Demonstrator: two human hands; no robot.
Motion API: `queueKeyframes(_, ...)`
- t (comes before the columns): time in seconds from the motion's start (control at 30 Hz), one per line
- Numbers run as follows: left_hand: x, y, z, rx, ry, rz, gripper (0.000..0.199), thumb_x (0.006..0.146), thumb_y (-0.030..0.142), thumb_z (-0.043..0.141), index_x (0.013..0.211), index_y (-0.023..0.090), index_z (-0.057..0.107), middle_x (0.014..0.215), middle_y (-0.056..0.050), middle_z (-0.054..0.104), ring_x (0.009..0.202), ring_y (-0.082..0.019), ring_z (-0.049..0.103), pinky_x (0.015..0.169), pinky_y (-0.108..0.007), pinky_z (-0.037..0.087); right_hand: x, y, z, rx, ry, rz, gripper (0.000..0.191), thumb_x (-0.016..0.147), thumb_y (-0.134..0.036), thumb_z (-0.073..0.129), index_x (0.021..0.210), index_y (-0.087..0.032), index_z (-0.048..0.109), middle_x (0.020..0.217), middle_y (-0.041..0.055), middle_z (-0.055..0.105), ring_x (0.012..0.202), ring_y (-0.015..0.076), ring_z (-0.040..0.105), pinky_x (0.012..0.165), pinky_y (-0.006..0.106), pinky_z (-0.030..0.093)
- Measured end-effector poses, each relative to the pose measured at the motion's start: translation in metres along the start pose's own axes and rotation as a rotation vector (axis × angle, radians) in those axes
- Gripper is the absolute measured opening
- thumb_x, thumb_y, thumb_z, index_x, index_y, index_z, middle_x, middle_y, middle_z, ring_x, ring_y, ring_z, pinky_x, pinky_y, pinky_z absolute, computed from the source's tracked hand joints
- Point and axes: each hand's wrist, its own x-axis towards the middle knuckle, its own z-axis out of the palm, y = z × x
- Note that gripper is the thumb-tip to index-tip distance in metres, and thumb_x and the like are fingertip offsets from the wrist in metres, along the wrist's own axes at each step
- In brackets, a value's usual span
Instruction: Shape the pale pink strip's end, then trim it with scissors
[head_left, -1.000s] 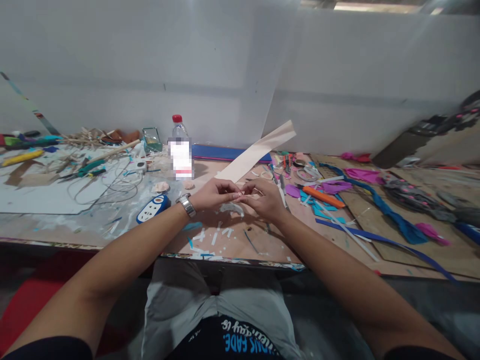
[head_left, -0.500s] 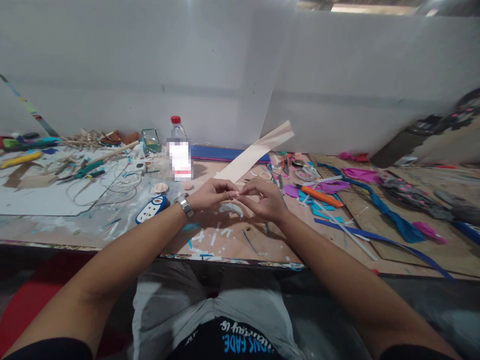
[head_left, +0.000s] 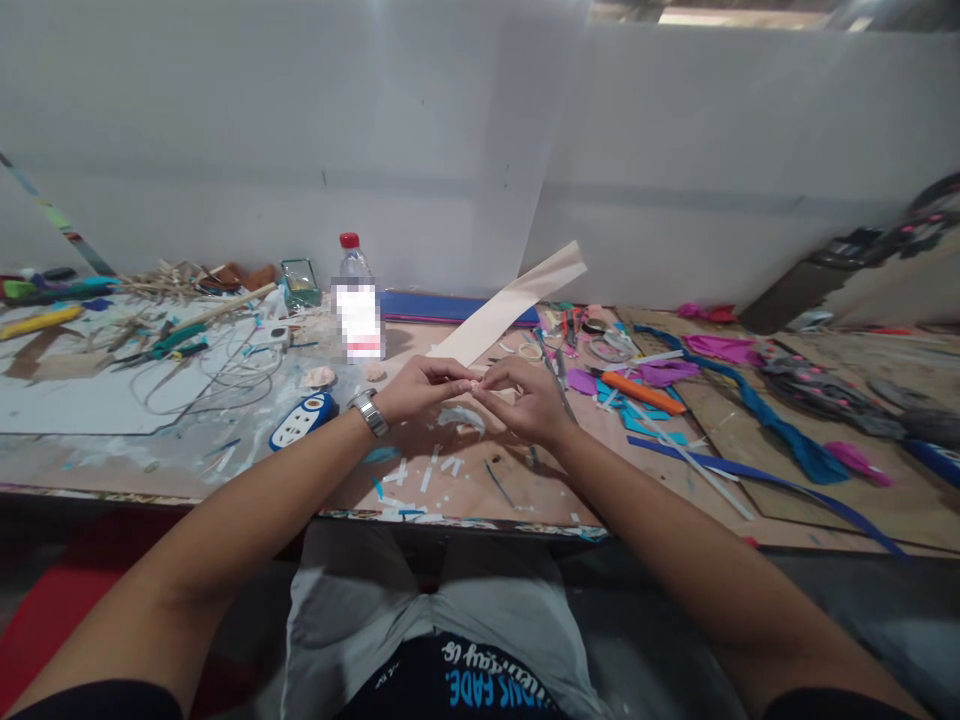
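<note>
Over the middle of the table, my left hand (head_left: 427,390) and my right hand (head_left: 525,400) meet fingertip to fingertip. Thumb and fingers of both pinch a small pale pink piece (head_left: 475,386), perhaps paper; most of it is hidden by the fingers. Behind the hands a long cream paper strip (head_left: 510,305) slants up to the right. Left of my left hand lie two small crumpled pale pink pieces, a larger one (head_left: 318,377) and a smaller one (head_left: 374,372). A crumpled whitish scrap (head_left: 461,420) lies beneath the hands.
A red-capped bottle (head_left: 360,310) stands behind my left hand, a blue-and-white power strip (head_left: 302,420) nearer me. On the right lie an orange utility knife (head_left: 643,392), blue and purple scraps and a dark bottle (head_left: 799,280). Green-handled pliers (head_left: 176,342) and thin sticks are at left.
Both hands keep almost the same place, with fingertips still pinching the small pink piece. The view has shifted very slightly, and my left leg has moved a little inward.
</note>
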Motion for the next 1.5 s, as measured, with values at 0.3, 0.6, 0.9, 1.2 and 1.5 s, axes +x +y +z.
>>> queueKeyframes(0.3,-0.0008,0.0005,0.0019,-0.065,0.041,-0.053,0.034,0.079,0.041,0.081,0.096,0.013,0.076,0.098,-0.011,0.077,0.086,-0.017,0.070,0.080,-0.030,0.055,0.0002,0.0033,0.0011,-0.081,-0.002,0.030,0.023,0.093,-0.043,0.068,0.081,-0.022,0.071,0.076,0.0034,0.073,0.074,0.0192,0.066,0.076,0.035,0.050)
queueKeyframes(0.6,0.0011,-0.0010,0.0008,-0.016,0.061,0.027,0.031,0.083,0.042,0.077,0.096,0.013,0.074,0.093,-0.009,0.074,0.086,-0.015,0.067,0.080,-0.028,0.052,0.0009,0.0043,0.0007,-0.087,-0.003,0.028,0.024,0.093,-0.045,0.066,0.085,-0.023,0.071,0.082,0.0044,0.074,0.078,0.0200,0.067,0.077,0.037,0.051)
queueKeyframes(0.9,-0.0005,-0.0018,0.0036,0.007,0.086,0.079,0.028,0.086,0.040,0.075,0.097,0.015,0.076,0.098,-0.010,0.075,0.090,-0.016,0.068,0.083,-0.029,0.052,0.0022,0.0021,0.0009,-0.096,0.019,0.001,0.020,0.095,-0.038,0.065,0.083,-0.022,0.068,0.083,0.0056,0.073,0.080,0.0204,0.066,0.078,0.038,0.050)
queueKeyframes(1.2,-0.0005,-0.0003,0.0043,0.106,0.069,0.125,0.028,0.089,0.042,0.071,0.103,0.018,0.078,0.102,-0.010,0.075,0.092,-0.018,0.069,0.083,-0.030,0.052,0.0012,0.0056,0.0025,-0.112,0.035,-0.005,0.020,0.093,-0.039,0.067,0.081,-0.023,0.067,0.082,0.0050,0.073,0.080,0.0213,0.066,0.079,0.039,0.050)
queueKeyframes(1.5,0.0004,-0.0007,0.0049,0.191,0.048,0.165,0.032,0.094,0.044,0.063,0.116,0.024,0.076,0.114,-0.011,0.072,0.102,-0.020,0.067,0.090,-0.034,0.051,0.0008,0.0095,0.0029,-0.113,0.051,0.038,0.019,0.092,-0.040,0.069,0.084,-0.023,0.067,0.085,0.0050,0.072,0.083,0.0220,0.066,0.080,0.039,0.050)
